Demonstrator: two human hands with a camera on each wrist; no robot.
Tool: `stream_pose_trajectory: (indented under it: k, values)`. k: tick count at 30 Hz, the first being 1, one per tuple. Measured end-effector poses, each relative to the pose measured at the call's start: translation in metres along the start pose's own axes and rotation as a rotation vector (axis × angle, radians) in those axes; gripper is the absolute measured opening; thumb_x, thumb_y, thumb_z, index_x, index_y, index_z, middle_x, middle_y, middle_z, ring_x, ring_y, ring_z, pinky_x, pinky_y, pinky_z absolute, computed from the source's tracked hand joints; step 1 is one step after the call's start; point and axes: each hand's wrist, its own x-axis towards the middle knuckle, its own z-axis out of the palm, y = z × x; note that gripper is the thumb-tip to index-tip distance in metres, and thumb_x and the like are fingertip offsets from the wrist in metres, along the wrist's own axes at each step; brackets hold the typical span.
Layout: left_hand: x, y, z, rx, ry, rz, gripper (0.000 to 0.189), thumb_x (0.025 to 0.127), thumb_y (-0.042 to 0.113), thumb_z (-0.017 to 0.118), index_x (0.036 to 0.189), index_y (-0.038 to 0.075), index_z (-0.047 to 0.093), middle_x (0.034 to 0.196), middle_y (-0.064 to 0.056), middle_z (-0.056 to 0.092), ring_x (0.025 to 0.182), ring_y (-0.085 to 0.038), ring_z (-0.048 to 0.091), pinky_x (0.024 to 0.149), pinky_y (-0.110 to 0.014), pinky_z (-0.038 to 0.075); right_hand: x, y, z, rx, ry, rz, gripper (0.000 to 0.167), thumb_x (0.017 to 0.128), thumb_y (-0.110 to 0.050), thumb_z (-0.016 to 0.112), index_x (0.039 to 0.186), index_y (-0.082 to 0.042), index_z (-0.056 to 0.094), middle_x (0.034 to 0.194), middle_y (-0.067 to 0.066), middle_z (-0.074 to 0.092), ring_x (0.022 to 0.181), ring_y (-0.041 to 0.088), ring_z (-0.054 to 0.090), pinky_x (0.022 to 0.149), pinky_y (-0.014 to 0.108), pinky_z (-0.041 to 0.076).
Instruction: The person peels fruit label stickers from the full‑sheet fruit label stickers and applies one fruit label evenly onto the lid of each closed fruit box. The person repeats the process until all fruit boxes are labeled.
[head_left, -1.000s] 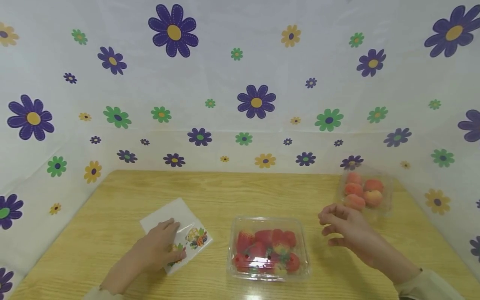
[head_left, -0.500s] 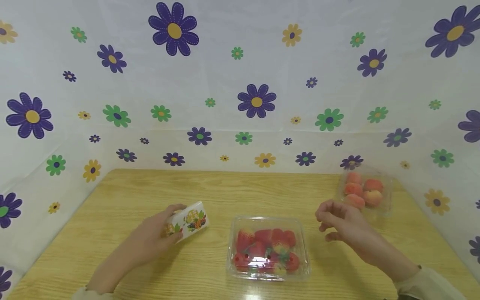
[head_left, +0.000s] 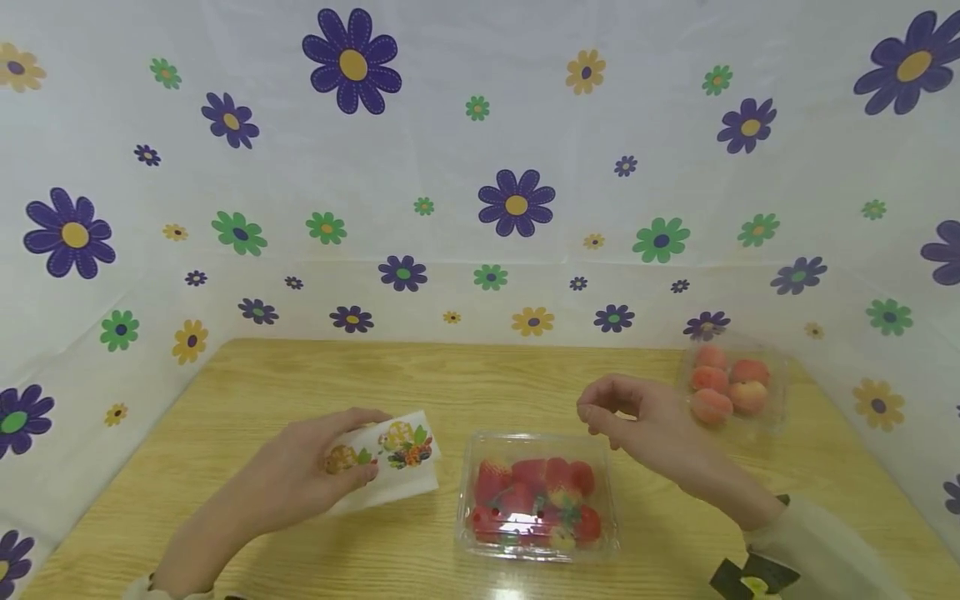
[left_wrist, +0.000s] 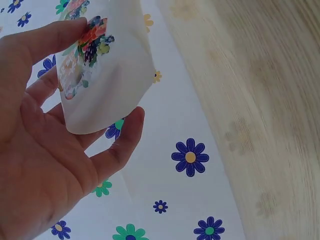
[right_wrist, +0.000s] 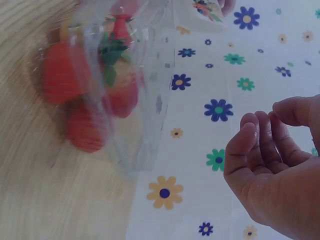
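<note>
Left hand [head_left: 300, 471]: pinching a white sheet [head_left: 397, 475], thumb on the near printed face, fingers behind. Sheet: bent into a curve, held above the desk [head_left: 420, 375] left of its middle, apart from the nearest box; coloured fruit print [head_left: 407, 446] on the face.

Right hand [head_left: 641, 421]: fingers loosely bent, thumb tip close to the fingertips; raised near the back right corner of the strawberry box [head_left: 536, 552]. Whether thumb and fingertips touch cannot be told. Pale right sleeve [head_left: 817, 542] at the wrist.

Strawberry box: clear plastic, toward the front edge of the desk, slightly right of its middle, between the two hands. Contents: red strawberries [head_left: 517, 498], some with green leaves; blurred in the right wrist view.

Peach box [head_left: 777, 408]: clear plastic, at the back right corner of the desk. Contents: five peaches [head_left: 742, 396] visible.

Cloth [head_left: 420, 142]: white, with purple, green and yellow flowers, upright along the back edge and both side edges.
</note>
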Motion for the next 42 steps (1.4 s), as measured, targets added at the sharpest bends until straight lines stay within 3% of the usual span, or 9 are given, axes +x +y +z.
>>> stream_pose_trajectory:
  k: [6, 16, 23, 32, 37, 42]
  values:
    - [0.000, 0.006, 0.004, 0.000, -0.006, 0.016, 0.048, 0.092, 0.028, 0.077, 0.136, 0.035, 0.062, 0.119, 0.014, 0.072, 0.084, 0.004, 0.061, 0.076, -0.024, 0.052, 0.016, -0.014, 0.018, -0.081, -0.041, -0.105, 0.008, 0.098, -0.022, 0.068, 0.102, -0.016, 0.072, 0.096, 0.000, 0.072, 0.093, 0.020, 0.065, 0.079, 0.032, 0.056]
    - [-0.002, 0.010, 0.004, 0.008, 0.018, 0.113, 0.038, 0.095, 0.030, 0.075, 0.132, 0.028, 0.067, 0.123, 0.011, 0.071, 0.091, 0.003, 0.061, 0.077, -0.025, 0.054, 0.037, -0.033, 0.057, -0.186, -0.146, -0.355, 0.008, 0.095, -0.017, 0.073, 0.102, -0.015, 0.076, 0.092, -0.006, 0.074, 0.085, 0.006, 0.063, 0.070, 0.024, 0.055]
    - [-0.006, 0.012, 0.009, -0.014, 0.029, 0.166, 0.037, 0.096, 0.028, 0.074, 0.132, 0.027, 0.068, 0.120, 0.006, 0.057, 0.087, 0.000, 0.055, 0.070, -0.021, 0.052, 0.040, -0.045, 0.076, -0.247, -0.197, -0.536, 0.016, 0.093, -0.018, 0.077, 0.107, -0.012, 0.075, 0.093, -0.004, 0.072, 0.084, 0.001, 0.061, 0.063, 0.018, 0.052]
    - [-0.004, 0.013, 0.013, 0.010, 0.132, 0.278, 0.041, 0.089, 0.012, 0.079, 0.128, 0.021, 0.071, 0.107, 0.012, 0.059, 0.085, 0.002, 0.053, 0.068, -0.019, 0.051, 0.048, -0.054, 0.088, -0.265, -0.242, -0.588, 0.020, 0.091, -0.018, 0.079, 0.109, -0.009, 0.076, 0.097, 0.001, 0.072, 0.082, 0.008, 0.062, 0.063, 0.017, 0.053]
    - [-0.003, 0.015, 0.014, -0.006, 0.152, 0.294, 0.041, 0.087, 0.010, 0.081, 0.126, 0.019, 0.069, 0.105, 0.015, 0.063, 0.088, 0.002, 0.058, 0.072, -0.021, 0.054, 0.048, -0.053, 0.093, -0.304, -0.254, -0.603, 0.017, 0.092, -0.018, 0.078, 0.107, -0.009, 0.077, 0.097, 0.001, 0.072, 0.078, 0.003, 0.057, 0.062, 0.015, 0.052]
    - [-0.003, 0.018, 0.015, -0.049, 0.174, 0.285, 0.037, 0.086, 0.007, 0.082, 0.115, 0.021, 0.063, 0.106, 0.016, 0.068, 0.094, -0.001, 0.065, 0.075, -0.024, 0.058, 0.049, -0.054, 0.095, -0.339, -0.227, -0.659, 0.014, 0.092, -0.016, 0.078, 0.103, -0.008, 0.078, 0.096, 0.001, 0.071, 0.077, 0.007, 0.058, 0.063, 0.014, 0.050]
